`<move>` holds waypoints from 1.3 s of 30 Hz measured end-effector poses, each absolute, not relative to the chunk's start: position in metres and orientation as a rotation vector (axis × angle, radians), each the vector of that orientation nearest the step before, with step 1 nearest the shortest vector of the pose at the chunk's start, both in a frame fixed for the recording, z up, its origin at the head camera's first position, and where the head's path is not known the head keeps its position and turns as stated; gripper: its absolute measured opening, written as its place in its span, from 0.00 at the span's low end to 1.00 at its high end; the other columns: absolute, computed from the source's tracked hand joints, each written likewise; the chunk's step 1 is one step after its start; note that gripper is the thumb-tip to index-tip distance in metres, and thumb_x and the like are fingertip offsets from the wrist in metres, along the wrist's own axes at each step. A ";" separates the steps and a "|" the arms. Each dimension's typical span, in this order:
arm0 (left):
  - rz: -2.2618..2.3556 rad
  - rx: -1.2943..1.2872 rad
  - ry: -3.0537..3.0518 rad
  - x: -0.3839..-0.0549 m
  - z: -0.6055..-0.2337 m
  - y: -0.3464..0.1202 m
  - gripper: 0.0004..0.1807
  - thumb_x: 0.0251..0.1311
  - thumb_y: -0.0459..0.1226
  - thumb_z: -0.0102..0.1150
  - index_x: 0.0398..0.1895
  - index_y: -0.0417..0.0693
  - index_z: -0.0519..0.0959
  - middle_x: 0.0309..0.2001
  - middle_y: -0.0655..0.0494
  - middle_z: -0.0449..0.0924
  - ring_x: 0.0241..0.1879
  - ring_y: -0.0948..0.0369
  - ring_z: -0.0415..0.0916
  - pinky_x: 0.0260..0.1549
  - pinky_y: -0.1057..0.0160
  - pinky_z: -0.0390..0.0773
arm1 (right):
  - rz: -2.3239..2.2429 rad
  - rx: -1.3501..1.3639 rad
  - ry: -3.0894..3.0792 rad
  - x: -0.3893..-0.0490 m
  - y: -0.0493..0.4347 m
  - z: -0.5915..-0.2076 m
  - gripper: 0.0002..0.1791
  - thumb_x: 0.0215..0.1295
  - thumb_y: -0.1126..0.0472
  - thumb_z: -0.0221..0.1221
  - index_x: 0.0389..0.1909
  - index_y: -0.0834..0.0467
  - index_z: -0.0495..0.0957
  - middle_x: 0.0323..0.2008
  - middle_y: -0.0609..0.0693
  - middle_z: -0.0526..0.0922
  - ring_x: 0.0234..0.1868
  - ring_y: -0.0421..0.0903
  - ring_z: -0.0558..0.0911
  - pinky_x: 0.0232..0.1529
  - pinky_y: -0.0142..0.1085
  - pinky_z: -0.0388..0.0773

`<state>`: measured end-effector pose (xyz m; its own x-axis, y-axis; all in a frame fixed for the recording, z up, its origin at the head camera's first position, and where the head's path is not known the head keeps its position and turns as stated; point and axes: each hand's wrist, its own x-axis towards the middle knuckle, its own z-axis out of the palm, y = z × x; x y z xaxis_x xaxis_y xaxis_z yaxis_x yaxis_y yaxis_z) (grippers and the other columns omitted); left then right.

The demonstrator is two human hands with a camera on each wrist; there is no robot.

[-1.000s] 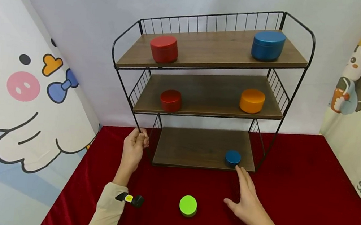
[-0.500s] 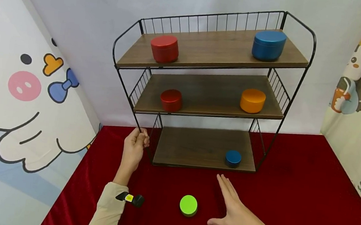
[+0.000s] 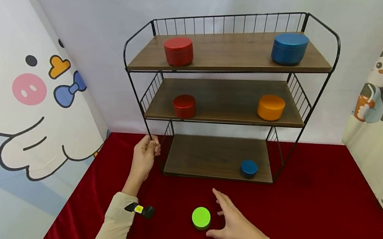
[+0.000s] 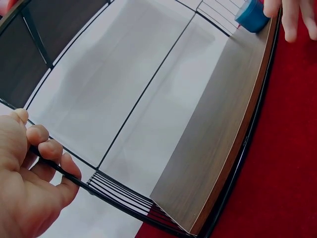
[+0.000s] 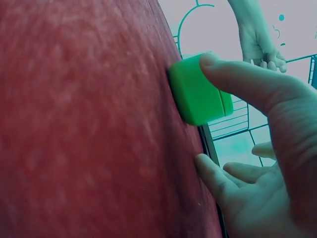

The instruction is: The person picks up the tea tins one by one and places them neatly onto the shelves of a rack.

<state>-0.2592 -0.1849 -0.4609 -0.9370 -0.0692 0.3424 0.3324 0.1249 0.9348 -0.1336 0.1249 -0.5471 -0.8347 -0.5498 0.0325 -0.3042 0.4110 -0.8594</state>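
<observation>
My left hand [image 3: 144, 157] grips the black metal post at the left side of a three-tier shelf rack [image 3: 226, 121]. In the left wrist view, its fingers [image 4: 49, 148] curl round that thin rod. On the red cloth in front of the rack sits a small round lime-green tin [image 3: 201, 217]. Just right of it, my right hand [image 3: 238, 226] holds its thumb and fingers apart and grips nothing. The right wrist view shows the green tin [image 5: 198, 91] beyond the spread thumb and fingers; in the head view a small gap separates hand and tin.
On the top shelf stand a red tin [image 3: 178, 51] and a blue oval tin [image 3: 290, 49]. The middle shelf bears a red tin [image 3: 184, 106] and an orange tin [image 3: 271, 108]. A small blue tin [image 3: 249, 169] stands at the bottom shelf's right front.
My right hand has moved left and nearer, away from the small blue tin on the bottom shelf and toward the green tin. The left hand keeps its grip on the post.
</observation>
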 end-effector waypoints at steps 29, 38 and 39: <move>-1.850 -0.288 -2.098 -0.259 -0.460 -0.184 0.15 0.78 0.35 0.43 0.38 0.29 0.68 0.28 0.46 0.64 0.29 0.60 0.65 0.32 0.67 0.72 | -1.425 -0.891 2.337 -0.138 0.110 -0.553 0.32 0.65 0.61 0.71 0.68 0.62 0.71 0.63 0.53 0.78 0.57 0.46 0.82 0.52 0.32 0.82; -1.840 -0.285 -2.109 -0.259 -0.461 -0.185 0.14 0.79 0.35 0.42 0.38 0.29 0.68 0.28 0.45 0.65 0.29 0.61 0.66 0.33 0.65 0.73 | -1.441 -0.892 2.312 -0.141 0.111 -0.553 0.31 0.64 0.60 0.72 0.66 0.58 0.73 0.60 0.52 0.80 0.57 0.44 0.82 0.51 0.30 0.82; -1.839 -0.284 -2.109 -0.259 -0.461 -0.185 0.14 0.79 0.35 0.42 0.38 0.29 0.68 0.28 0.45 0.65 0.29 0.61 0.66 0.32 0.65 0.73 | -1.444 -0.888 2.310 -0.141 0.111 -0.553 0.31 0.63 0.60 0.72 0.66 0.58 0.74 0.60 0.52 0.80 0.57 0.44 0.82 0.51 0.30 0.82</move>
<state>-0.2586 -0.1848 -0.4608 -0.9267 -0.0636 0.3705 0.3584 0.1480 0.9218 -0.1411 0.1109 -0.5530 -0.7737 -0.6276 0.0866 -0.3529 0.3135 -0.8816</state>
